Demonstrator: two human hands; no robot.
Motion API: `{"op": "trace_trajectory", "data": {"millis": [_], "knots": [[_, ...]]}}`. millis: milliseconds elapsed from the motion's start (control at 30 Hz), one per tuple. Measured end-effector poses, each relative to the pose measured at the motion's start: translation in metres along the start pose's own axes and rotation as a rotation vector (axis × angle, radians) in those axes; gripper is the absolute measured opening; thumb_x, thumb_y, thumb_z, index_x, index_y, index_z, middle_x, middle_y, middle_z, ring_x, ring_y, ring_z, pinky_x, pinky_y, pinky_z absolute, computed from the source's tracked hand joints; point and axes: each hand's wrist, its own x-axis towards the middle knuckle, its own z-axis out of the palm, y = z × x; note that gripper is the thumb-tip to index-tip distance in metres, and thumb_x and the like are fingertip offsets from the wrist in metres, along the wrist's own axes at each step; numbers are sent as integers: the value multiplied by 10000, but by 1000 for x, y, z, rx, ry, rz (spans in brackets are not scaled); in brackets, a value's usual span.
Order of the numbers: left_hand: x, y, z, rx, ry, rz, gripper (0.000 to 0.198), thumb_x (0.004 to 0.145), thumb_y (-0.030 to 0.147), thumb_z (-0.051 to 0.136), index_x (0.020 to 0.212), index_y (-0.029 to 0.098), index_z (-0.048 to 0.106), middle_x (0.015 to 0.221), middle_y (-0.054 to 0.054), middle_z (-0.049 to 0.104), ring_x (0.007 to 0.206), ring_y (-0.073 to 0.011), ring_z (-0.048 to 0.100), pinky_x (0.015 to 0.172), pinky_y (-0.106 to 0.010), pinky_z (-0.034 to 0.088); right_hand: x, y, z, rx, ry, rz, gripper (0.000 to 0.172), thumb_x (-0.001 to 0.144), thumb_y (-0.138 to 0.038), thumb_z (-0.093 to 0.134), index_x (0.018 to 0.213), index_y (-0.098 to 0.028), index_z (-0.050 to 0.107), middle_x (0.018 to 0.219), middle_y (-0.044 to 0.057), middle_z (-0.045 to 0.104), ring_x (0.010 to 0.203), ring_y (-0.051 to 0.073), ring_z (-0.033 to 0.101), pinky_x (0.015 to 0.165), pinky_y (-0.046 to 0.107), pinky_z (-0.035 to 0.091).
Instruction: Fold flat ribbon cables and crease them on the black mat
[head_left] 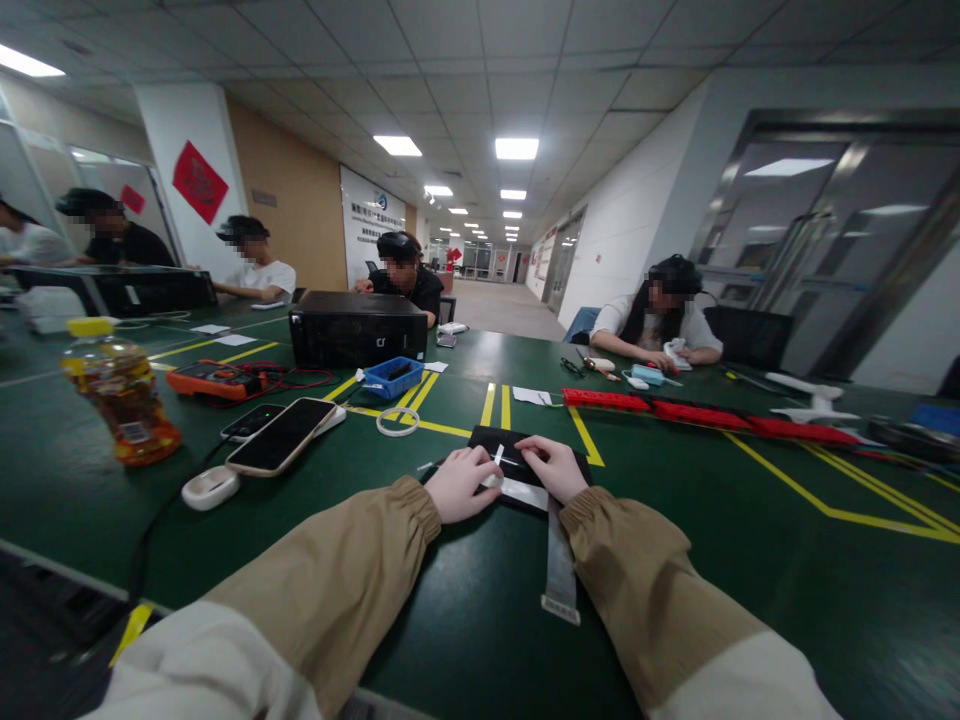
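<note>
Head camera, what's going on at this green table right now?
A person in tan sleeves works on a flat black device lying on the green table. The left hand and right hand both rest on a white strip at its near edge, and a grey ribbon cable trails from it toward them. Around the table sit other people.

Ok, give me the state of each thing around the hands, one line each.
Left hand: curled on the white strip, grip unclear.
Right hand: fingers flat on the black device.
Black device: lying flat, ribbon cable trailing out.
Phone: face up, screen dark.
Bottle: upright, capped.
Tape ring: lying flat.
</note>
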Motion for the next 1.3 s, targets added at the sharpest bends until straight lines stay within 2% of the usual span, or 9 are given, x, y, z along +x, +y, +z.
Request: {"op": "trace_trajectory", "data": {"millis": [67,233,433,700,967,1300], "knots": [[0,0,0,23,3,7,201,856,353,488,971,213,575,944,-38,516,910,-189,500,901,-362,370,0,-2,0,-6,-3,-12,247,784,-300,470,841,-159,664,721,20,617,653,141,552,641,260,431],[-1,0,-1,99,10,40,301,837,336,507,1105,200,501,984,-43,539,963,-195,510,1007,-396,294,-1,-4,1,-17,-10,-46,248,808,-292,465,890,-163,659,806,34,635,713,148,568,675,266,443],[-2,0,-3,112,-13,42,218,844,333,502,1007,196,550,956,-33,546,952,-177,523,1024,-383,285,-1,-1,3,-35,-11,-80,240,828,-285,462,915,-171,655,888,43,635,787,153,574,715,275,456],[-2,1,-7,75,-17,46,174,858,312,485,926,212,609,941,-17,548,911,-160,524,1010,-391,297,-2,0,4,-74,-43,-119,206,830,-260,476,887,-178,656,872,48,626,810,161,560,747,295,450],[0,1,-7,15,-10,89,165,855,271,480,884,184,617,930,-46,563,915,-178,517,890,-333,393,-3,-15,0,-194,-232,-317,259,826,-218,488,1044,-187,626,1023,63,612,990,189,508,896,349,398],[0,-2,-4,-9,-26,116,162,863,248,466,904,187,610,909,-37,599,909,-168,539,863,-302,402,-4,-3,6,-408,-246,-225,282,871,-306,489,1120,-254,611,1186,18,556,1138,204,422,990,415,297]]}}
